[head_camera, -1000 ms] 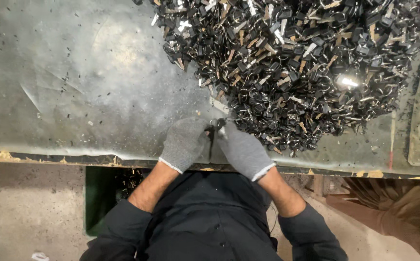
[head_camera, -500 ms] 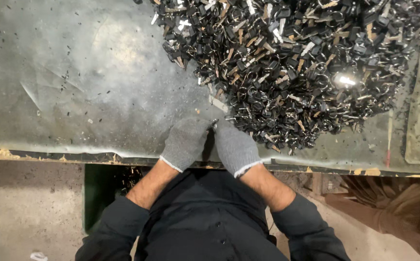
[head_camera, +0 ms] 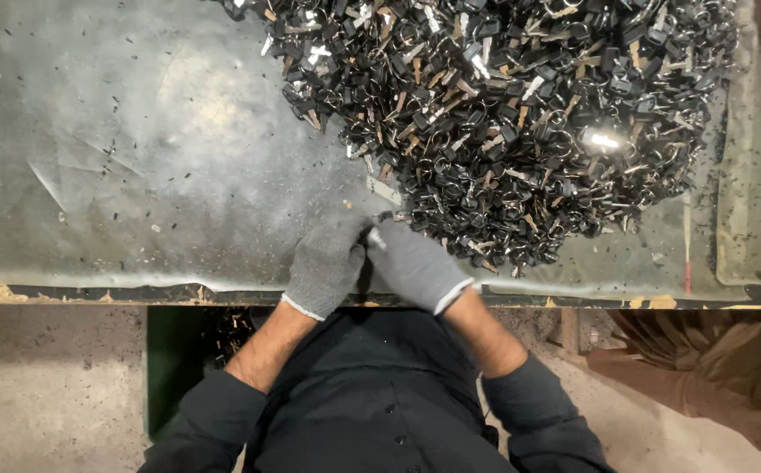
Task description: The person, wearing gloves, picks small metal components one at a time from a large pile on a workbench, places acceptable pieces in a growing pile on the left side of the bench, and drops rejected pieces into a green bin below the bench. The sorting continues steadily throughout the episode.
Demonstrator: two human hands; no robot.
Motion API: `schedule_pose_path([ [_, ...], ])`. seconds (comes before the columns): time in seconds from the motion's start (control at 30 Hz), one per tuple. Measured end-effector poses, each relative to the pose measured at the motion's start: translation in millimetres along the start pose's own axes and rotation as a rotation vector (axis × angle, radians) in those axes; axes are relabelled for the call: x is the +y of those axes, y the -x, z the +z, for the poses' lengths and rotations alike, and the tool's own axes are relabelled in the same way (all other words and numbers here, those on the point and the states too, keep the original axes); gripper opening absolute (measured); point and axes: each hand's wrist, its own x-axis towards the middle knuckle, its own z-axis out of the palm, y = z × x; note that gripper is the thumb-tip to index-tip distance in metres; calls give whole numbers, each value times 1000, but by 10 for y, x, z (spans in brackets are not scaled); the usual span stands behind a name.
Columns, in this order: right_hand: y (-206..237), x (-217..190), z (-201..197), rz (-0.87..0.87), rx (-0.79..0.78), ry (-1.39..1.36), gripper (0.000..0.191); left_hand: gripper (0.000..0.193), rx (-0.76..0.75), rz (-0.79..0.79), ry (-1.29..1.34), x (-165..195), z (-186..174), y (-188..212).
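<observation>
Nearest to me, at the front edge of the table (head_camera: 135, 175), my two gloved hands meet. The left hand (head_camera: 324, 267) and the right hand (head_camera: 414, 263) are closed together on one small piece (head_camera: 375, 237), a pale metal bit with a dark part that shows only between the fingertips. Both hands pinch it narrowly; most of it is hidden by the gloves, so I cannot tell its exact shape. From what I see, its long axis points away from me and a little to the left, toward the far edge.

The piece is touching both hands, so no hand is nearer than the other. It sits just in front of the near border of the big pile (head_camera: 503, 114) of black and metal pieces, which lies beyond my hands and to the right, and spreads to the far edge and nearly to the right edge.

To the left of my hands the table is a grey sheet with only small dark crumbs on it, and there I judge there is the room for moving. On the right side the pile comes close to the front edge, so the space there is narrow. A single pale strip (head_camera: 383, 190) lies between the hands and the pile.
</observation>
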Motion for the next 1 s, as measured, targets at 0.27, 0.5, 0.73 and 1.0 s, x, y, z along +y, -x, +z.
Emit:
schedule_pose_path([
  [0.27, 240, 29, -14, 180, -161, 98, 35, 21, -7, -81, -263, 41, 77, 104],
  [0.5, 185, -26, 91, 76, -81, 124, 31, 9, -14, 95, -292, -25, 97, 155],
  [0.73, 299, 191, -32, -2, -90, -158, 34, 20, -796, -532, -522, 210, -847, -128],
  [1.0, 459, 190, 258, 19, -127, 83, 28, 31, -148, 14, -220, 493, -37, -638],
])
